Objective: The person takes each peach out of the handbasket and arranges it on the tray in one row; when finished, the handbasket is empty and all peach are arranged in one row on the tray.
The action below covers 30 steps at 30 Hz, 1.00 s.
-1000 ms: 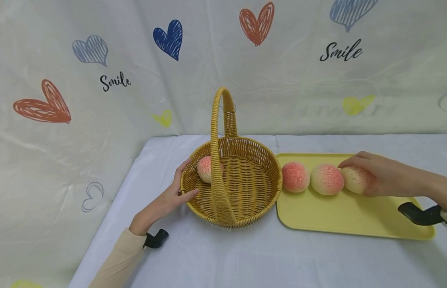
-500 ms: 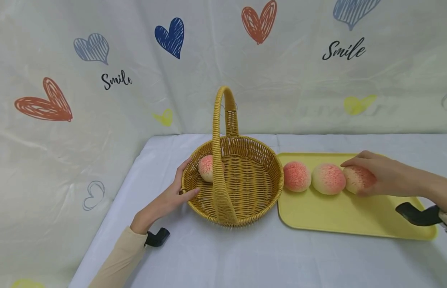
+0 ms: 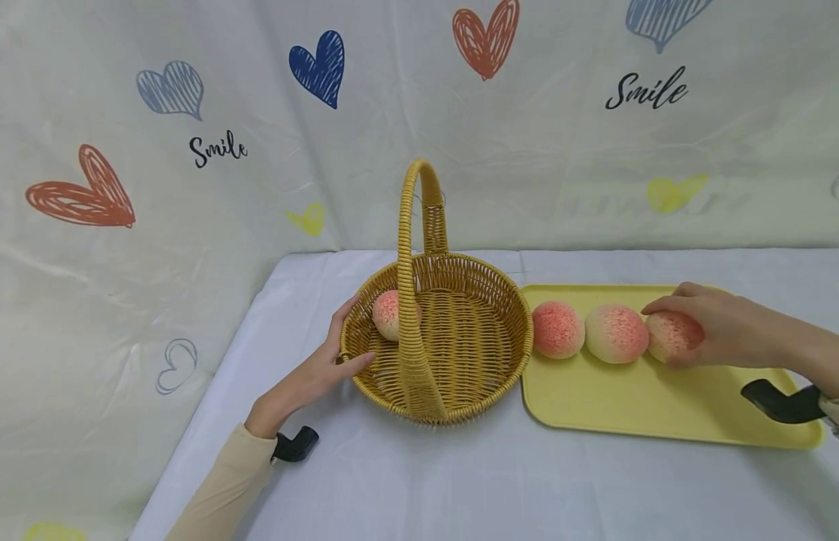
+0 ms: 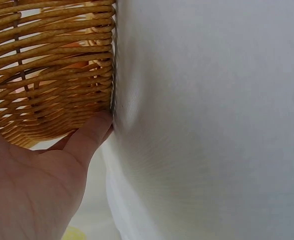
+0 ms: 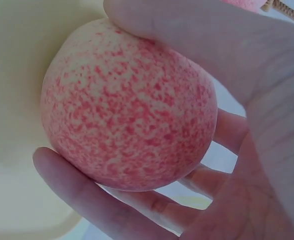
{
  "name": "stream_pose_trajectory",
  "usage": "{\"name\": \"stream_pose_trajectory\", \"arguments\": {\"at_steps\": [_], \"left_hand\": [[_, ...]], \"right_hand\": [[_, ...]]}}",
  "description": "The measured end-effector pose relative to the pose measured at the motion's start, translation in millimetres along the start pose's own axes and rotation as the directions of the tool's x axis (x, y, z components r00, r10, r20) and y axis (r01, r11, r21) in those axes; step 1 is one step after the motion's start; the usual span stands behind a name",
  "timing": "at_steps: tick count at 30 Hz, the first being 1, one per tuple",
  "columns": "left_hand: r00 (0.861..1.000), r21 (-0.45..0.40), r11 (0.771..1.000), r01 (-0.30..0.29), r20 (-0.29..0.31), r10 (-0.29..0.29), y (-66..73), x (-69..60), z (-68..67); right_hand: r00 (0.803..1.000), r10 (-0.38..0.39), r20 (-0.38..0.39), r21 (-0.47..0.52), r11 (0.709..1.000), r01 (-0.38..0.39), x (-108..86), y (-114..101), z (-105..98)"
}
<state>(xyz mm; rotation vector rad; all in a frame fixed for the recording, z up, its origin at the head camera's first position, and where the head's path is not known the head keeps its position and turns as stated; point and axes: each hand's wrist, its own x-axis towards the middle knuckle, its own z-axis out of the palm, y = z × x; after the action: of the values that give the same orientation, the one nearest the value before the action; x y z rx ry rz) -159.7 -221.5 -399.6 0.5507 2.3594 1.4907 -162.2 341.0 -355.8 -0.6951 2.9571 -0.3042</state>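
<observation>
Rightmost peach [image 3: 672,336] is sitting in the grasp of the right hand [image 3: 719,327], whose thumb and fingers are gripping it from opposite sides over the far half of the yellow tray [image 3: 662,406]; whether it is resting on the tray, I cannot tell. Middle peach [image 3: 617,333] and left peach [image 3: 558,330] are lying in a row with it, the latter by the tray's left edge. Just beside that edge, a wicker basket [image 3: 466,346] is standing upright near the table's [image 3: 460,488] far edge. A fourth peach [image 3: 385,314] is lying inside, partly hidden behind the handle [image 3: 408,315]. The left hand [image 3: 324,368] is gripping the basket's left side, thumb over the rim.
</observation>
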Motion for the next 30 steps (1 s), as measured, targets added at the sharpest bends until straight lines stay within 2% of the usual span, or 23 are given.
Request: {"name": "stream_pose_trajectory", "arguments": {"at_steps": [6, 10, 22, 26, 30], "left_hand": [[1.000, -0.002, 1.000, -0.001, -0.001, 0.001, -1.3, 0.6, 0.5], [1.000, 0.005, 1.000, 0.006, -0.004, -0.006, -1.3, 0.3, 0.8], [1.000, -0.005, 1.000, 0.019, -0.002, -0.019, 0.1, 0.1, 0.8], [1.000, -0.007, 1.000, 0.023, 0.000, -0.023, -0.5, 0.6, 1.0], [1.000, -0.002, 1.000, 0.018, -0.001, -0.018, 0.0, 0.7, 0.6]], "right_hand": [[0.999, 0.044, -0.002, 0.006, 0.999, -0.044, -2.6, -3, 0], [0.997, 0.069, 0.024, 0.005, 0.998, -0.069, -3.5, -4, 0], [0.999, 0.052, 0.013, 0.018, 0.998, -0.052, -5.3, -5, -1], [0.997, 0.061, 0.042, 0.011, 0.998, -0.062, -4.8, -7, -9], [0.996, 0.076, 0.040, -0.023, 0.997, -0.075, 0.7, -18, -31]]}}
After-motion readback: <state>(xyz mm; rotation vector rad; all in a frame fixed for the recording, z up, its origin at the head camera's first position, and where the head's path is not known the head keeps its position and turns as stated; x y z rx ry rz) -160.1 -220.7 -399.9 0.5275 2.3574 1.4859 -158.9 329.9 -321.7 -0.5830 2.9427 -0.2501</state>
